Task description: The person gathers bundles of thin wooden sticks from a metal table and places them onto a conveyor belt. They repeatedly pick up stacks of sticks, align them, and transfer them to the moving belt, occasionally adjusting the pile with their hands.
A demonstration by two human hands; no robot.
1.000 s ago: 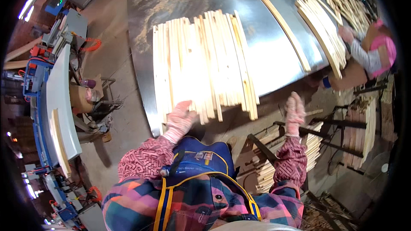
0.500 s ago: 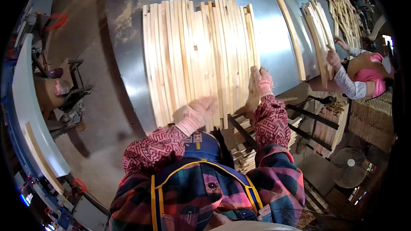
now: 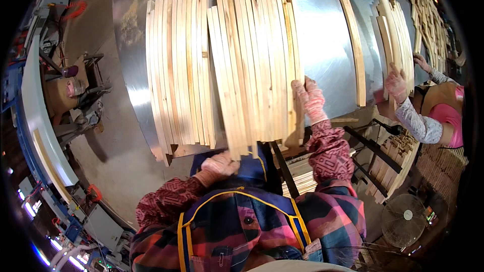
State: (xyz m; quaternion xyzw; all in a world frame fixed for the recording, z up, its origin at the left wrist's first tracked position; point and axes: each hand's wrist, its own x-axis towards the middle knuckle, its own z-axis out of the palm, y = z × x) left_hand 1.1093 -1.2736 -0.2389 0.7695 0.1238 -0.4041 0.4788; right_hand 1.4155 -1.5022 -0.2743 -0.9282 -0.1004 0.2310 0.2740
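Observation:
Pale wooden strips (image 3: 254, 70) lie side by side on a shiny metal table (image 3: 330, 65), in two groups with a narrow wedge-shaped gap between them. My left hand (image 3: 220, 164), in a pinkish work glove, is closed at the near end of a strip (image 3: 222, 85) bordering the gap; its fingertips are partly hidden and slightly blurred. That strip slants, its near end jutting past the table's edge. My right hand (image 3: 311, 102), gloved alike, rests with fingers extended against the right side of the right group. The left group of strips (image 3: 179, 70) lies untouched.
One longer strip (image 3: 353, 35) lies apart on the right. Beyond it, a co-worker's gloved hand (image 3: 396, 83) is at another bundle (image 3: 401, 45). Below the table are dark metal bars (image 3: 373, 148) and stacked wood (image 3: 393, 156). A fan (image 3: 403, 220) stands at lower right.
The strips have parted into two groups, the left one shifted leftward. My left hand has moved from atop the strips down to their near ends. My right hand stays at the right side.

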